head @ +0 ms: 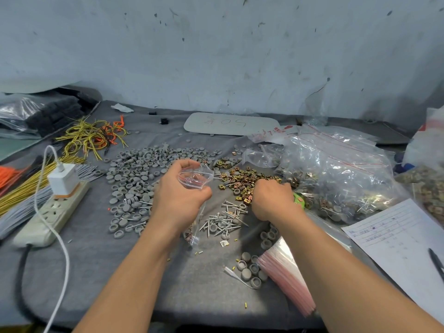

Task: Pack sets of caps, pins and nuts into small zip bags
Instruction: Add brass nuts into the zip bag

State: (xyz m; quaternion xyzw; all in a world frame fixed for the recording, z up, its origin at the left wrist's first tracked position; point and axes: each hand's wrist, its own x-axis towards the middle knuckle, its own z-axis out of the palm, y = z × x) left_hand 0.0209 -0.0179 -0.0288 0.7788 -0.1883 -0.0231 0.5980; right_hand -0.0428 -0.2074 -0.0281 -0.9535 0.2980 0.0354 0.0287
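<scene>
While the left hand (179, 200) holds a small zip bag (195, 177) above the worktop (120, 272), its fingers and thumb are curled round the bag's mouth, which gapes open and faces up. A few small parts show through the clear plastic; type not legible.

Right hand (271, 200): knuckles up, fingers bent down into the near edge of the brass-coloured nuts (242, 181). Fingertips hidden behind the hand, so I cannot tell whether they pinch a nut or are apart.

Layout on the grey cloth:
- Grey caps (137, 169) spread in a broad pile left of and behind the left hand.
- Nuts just beyond and between the two hands.
- Pins (223, 217), silver with flat heads, in a loose heap between the wrists, a few caps mixed in.
- Stack of empty zip bags (286, 270) with pink strips, under the right forearm.
- Large clear bags of packed sets (336, 169) to the right.
- Lined paper sheet (398, 236) at the right edge, a pen (436, 263) lying on it.
- Power strip (52, 212) at left with a white charger (63, 179) plugged in; yellow wires (91, 138) behind it.
</scene>
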